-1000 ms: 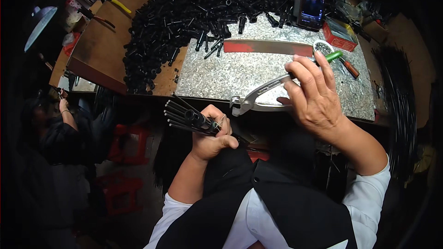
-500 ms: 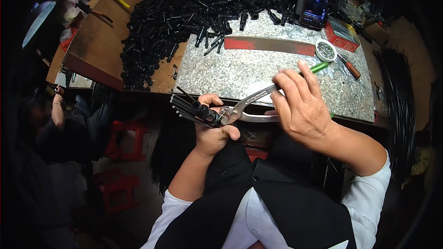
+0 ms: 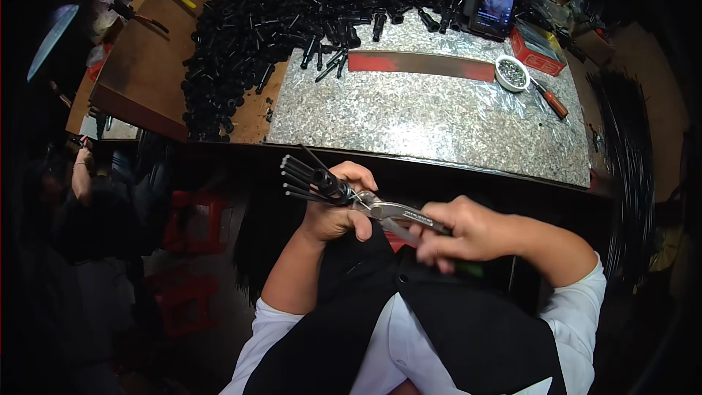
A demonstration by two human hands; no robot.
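Grey speckled tabletop (image 3: 395, 121), red stools (image 3: 216, 212) at left; the left hand (image 3: 327, 223) clasps black rods (image 3: 300, 173), the right hand (image 3: 464, 230) grips metal pincers (image 3: 409, 213).

Ahead of the right fingers (image 3: 430, 250), the worktop (image 3: 409, 117) offers passage; farther ahead, a red-and-brown strip (image 3: 420, 65), white bowl (image 3: 512, 88) and black-parts heap (image 3: 241, 51) obstruct

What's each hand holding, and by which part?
Left hand: a bundle of black rods, gripped behind the exposed tips; exact hold partly hidden. Right hand: silver pincers, held by the handles.
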